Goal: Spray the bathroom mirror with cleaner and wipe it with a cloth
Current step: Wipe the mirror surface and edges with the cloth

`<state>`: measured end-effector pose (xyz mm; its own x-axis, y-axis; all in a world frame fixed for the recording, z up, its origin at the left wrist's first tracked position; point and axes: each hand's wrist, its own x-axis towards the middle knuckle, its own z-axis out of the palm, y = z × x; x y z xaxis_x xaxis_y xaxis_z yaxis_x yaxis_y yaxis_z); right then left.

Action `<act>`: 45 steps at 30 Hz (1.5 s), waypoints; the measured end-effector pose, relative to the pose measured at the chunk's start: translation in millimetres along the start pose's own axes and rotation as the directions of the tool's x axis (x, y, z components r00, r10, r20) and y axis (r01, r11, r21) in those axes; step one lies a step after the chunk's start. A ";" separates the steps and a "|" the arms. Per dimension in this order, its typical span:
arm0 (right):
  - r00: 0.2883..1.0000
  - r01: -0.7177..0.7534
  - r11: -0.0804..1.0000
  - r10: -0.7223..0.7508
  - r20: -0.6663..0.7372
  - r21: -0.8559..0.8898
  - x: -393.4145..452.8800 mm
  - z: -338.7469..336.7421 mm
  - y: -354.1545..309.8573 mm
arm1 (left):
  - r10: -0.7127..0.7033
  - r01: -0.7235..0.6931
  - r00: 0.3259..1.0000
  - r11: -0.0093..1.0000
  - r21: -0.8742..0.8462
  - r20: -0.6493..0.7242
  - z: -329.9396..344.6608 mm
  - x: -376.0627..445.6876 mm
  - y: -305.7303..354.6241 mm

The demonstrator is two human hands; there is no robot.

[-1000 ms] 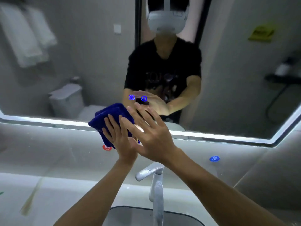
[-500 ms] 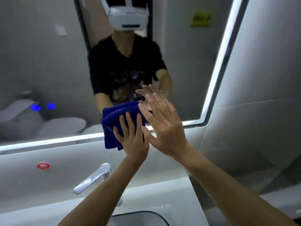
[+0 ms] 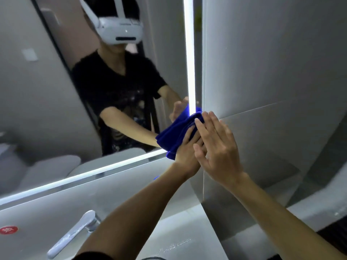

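a pale counter (image 3: 178,239) runs under the mirror, with a chrome tap (image 3: 75,233) standing on it.

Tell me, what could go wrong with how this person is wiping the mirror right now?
The blue cloth is at the mirror's lower right corner, partly over the lit edge strip, so the next stroke may slide off onto the wall and miss glass. The left hand presses the cloth with flat fingers and the right hand lies over it, neither gripping, so the folded cloth could slip and drop toward the faucet.
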<state>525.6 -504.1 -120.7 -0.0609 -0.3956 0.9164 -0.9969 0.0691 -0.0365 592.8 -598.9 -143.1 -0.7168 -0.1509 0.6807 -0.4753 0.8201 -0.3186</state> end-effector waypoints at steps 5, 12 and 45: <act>1.000 0.023 1.000 -0.023 -0.004 0.013 1.6 -1.7 -16.5 | 0.098 -0.098 0.995 0.995 0.007 0.011 -3.5 -10.3 -19.4; 0.995 0.093 0.995 -0.094 0.037 0.038 12.4 11.1 -60.4 | 0.133 -0.151 0.980 0.981 0.121 0.147 -27.8 -71.9 -86.8; 0.994 0.028 0.996 -0.037 -0.104 -0.086 141.8 -50.0 -39.9 | 0.348 -0.387 0.921 0.865 0.320 0.174 -151.4 90.5 -134.2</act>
<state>559.2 -517.2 30.7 -0.0183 -0.3008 0.9535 -0.9904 0.1361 0.0239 668.9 -639.2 61.2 -0.9145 0.0508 0.4013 -0.2964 0.5911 -0.7502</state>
